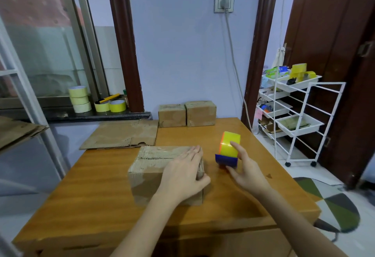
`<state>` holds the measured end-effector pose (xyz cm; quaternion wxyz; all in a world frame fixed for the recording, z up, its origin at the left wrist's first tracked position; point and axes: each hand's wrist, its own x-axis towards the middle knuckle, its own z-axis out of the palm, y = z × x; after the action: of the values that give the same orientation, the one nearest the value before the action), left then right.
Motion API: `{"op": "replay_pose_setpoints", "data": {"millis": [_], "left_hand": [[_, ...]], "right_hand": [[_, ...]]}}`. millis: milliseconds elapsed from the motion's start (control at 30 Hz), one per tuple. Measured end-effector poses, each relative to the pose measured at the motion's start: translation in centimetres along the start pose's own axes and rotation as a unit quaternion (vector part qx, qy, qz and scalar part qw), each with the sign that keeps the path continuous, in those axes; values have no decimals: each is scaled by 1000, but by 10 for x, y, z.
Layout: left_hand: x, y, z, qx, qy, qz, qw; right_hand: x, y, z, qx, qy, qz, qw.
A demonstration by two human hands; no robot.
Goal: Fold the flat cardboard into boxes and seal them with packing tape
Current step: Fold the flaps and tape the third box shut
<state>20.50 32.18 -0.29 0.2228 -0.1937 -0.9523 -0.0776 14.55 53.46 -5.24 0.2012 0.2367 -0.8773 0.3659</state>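
Observation:
A folded cardboard box (150, 171) stands in the middle of the wooden table (97, 191). My left hand (185, 172) lies flat on the box's top at its right end, fingers straight, thumb down the right side. A yellow tape roll in an orange and blue dispenser (228, 150) stands on the table right of the box. My right hand (246, 170) holds the dispenser, forefinger on the roll and thumb under the blue blade end. A flat cardboard sheet (121, 135) lies at the table's far left. Two closed boxes (186, 113) stand at the far edge.
Several tape rolls (80, 99) and a yellow cutter (107, 98) sit on the window sill at the left. A white wire trolley (294, 110) with trays stands right of the table. A power cord (233, 59) hangs from the wall socket. More cardboard (18, 130) lies far left.

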Motion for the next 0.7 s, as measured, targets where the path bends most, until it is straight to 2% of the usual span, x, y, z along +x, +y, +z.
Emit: {"op": "replay_pose_setpoints", "data": {"millis": [200,367,533,700], "left_hand": [[0,0,0,-2,6,0,1000],[1,1,-5,-4,-17,-9,1000],[0,3,-9,0,-43,-24,999],[-2,2,-13,-59,-81,-36,994]], "right_hand": [[-22,9,-21,-65,-54,79,993],[-44,11,-32,-118,-45,68,990],[-56,7,-33,-142,-98,111,979],[-69,12,-34,-161,-90,86,979]]}}
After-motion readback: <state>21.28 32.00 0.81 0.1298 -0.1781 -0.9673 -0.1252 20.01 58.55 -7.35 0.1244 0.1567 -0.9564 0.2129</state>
